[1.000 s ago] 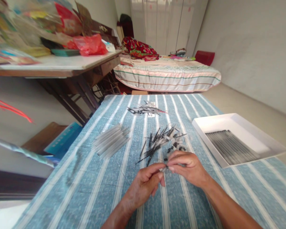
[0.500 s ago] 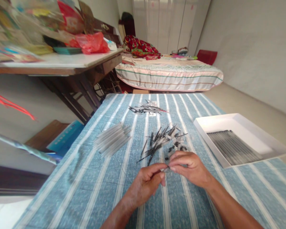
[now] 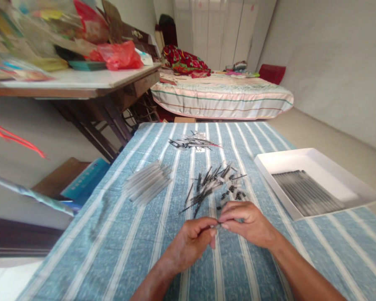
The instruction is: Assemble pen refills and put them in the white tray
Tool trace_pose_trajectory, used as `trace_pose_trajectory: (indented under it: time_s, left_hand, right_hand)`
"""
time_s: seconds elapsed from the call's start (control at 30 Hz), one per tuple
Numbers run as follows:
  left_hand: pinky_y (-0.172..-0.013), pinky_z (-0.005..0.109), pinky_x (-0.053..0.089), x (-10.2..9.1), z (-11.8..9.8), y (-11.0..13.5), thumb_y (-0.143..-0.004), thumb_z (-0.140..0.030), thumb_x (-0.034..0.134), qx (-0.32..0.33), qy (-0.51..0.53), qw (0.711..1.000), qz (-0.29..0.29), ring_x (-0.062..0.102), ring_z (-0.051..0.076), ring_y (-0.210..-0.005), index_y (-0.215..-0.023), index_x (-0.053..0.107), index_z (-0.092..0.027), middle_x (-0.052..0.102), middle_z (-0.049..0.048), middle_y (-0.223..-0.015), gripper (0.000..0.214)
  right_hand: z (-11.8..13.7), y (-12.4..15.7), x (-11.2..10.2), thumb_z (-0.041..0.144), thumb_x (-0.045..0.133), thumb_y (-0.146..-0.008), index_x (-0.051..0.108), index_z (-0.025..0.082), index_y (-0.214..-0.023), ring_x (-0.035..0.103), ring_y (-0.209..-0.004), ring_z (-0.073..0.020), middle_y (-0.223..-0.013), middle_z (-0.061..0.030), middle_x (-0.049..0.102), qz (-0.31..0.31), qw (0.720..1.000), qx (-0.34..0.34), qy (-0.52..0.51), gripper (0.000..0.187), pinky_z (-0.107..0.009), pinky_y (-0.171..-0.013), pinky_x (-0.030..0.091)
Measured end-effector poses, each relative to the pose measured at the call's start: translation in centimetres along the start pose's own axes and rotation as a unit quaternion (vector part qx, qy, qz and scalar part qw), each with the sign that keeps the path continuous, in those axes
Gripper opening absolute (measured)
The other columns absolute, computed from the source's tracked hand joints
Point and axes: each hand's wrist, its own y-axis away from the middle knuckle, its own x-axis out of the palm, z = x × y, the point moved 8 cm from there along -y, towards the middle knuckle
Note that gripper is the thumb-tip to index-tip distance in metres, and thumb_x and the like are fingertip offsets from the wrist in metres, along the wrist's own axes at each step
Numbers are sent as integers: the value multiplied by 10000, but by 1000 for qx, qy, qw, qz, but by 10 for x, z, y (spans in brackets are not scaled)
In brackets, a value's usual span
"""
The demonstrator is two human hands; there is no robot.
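Note:
My left hand (image 3: 196,242) and my right hand (image 3: 249,221) meet over the striped cloth, fingertips almost touching. Between them is a small dark pen part (image 3: 219,223), pinched by both; most of it is hidden by the fingers. Just beyond my right hand lie small black and clear pieces (image 3: 235,193). A loose pile of thin black sticks, like pen refills (image 3: 205,188), spreads behind my left hand. Farther left, several translucent grey tubes, like pen barrels (image 3: 148,183), lie side by side.
At the right, a white box (image 3: 326,167) holds a row of dark pens (image 3: 305,190). Another pile of thin dark and clear parts (image 3: 192,143) lies near the far edge of the blue striped tablecloth (image 3: 122,251). A cluttered side table (image 3: 81,85) stands left; a bed (image 3: 222,98) is beyond.
Both hands have shifted very slightly left, and their fingertips have come closer together around the small part. The piles and the box stay as they were.

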Motion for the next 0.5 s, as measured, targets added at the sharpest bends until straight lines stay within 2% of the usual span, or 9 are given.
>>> trace_pose_trajectory:
  time_s: [0.17,0.33,0.5]
  left_hand:
    - [-451,192,331,-4,-2,0,-838,-307,480,-7,-24,1000,-14,433,88,-483,-851,645,-166,598,-3,-625,217]
    - [-434,187,309,-4,-5,1,-834,-301,476,-7,-46,999,-21,438,93,-481,-761,633,-170,578,-9,-588,217]
    - [-386,183,277,-1,0,2,-833,-355,474,-44,-20,999,-6,389,68,-396,-767,616,-167,566,-23,-563,244]
  right_hand:
    - [-5,0,-1,311,604,-800,682,167,-813,525,-554,-108,-639,-18,577,-6,999,31,14,164,-218,-537,422]
    - [-4,0,4,305,574,-823,667,176,-764,520,-536,-102,-594,-1,551,19,998,33,48,169,-210,-527,405]
    - [-8,2,8,298,572,-822,648,181,-770,539,-508,-88,-640,2,570,37,998,51,2,149,-195,-509,428]
